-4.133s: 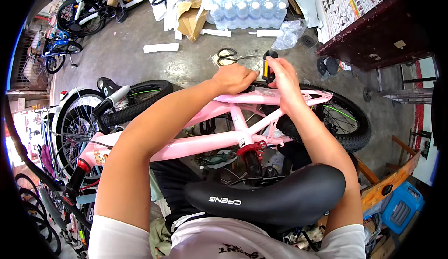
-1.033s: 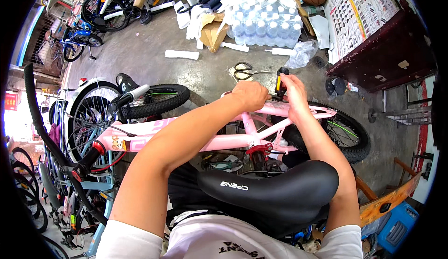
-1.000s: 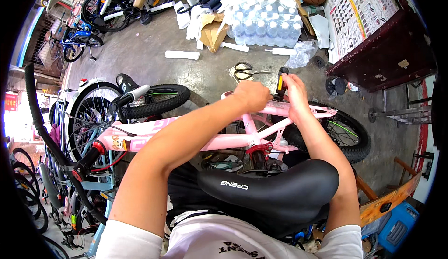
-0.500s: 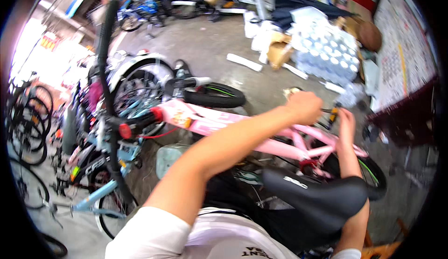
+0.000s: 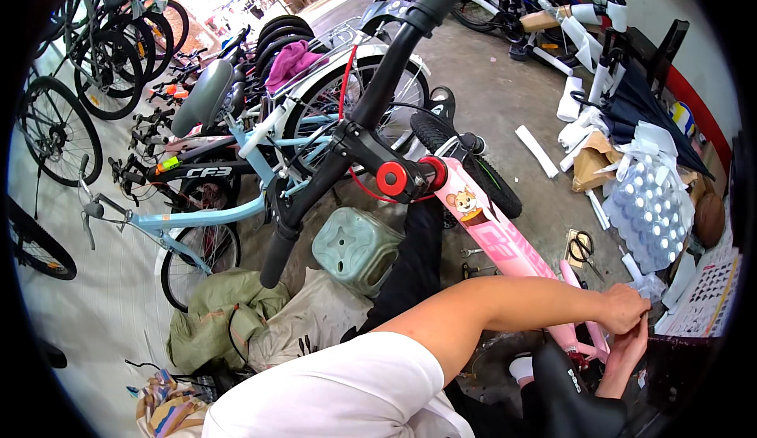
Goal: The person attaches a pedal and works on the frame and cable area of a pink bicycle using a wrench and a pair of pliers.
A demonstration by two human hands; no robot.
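Observation:
A pink children's bicycle point(image 5: 505, 241) lies across in front of me, its black handlebar point(image 5: 378, 99) rising toward the top and its black saddle point(image 5: 572, 391) at the lower right. My left hand point(image 5: 623, 308) is curled over the rear end of the pink frame at the right edge. Just under it, my right hand point(image 5: 631, 350) presses up against it with its fingers closed. The small black and orange tool it held a moment ago is hidden between the hands.
A light-blue bicycle point(image 5: 197, 213) and several more bikes stand at the left. A green plastic stool point(image 5: 356, 247) and a heap of cloth point(image 5: 229, 320) lie by the pink bike. Scissors point(image 5: 583, 247), a pack of water bottles point(image 5: 654, 213) and cardboard point(image 5: 591, 162) lie on the floor at the right.
My head has turned far to the left, so the hands slid to the right edge. Both hands stay together at the rear of the pink frame.

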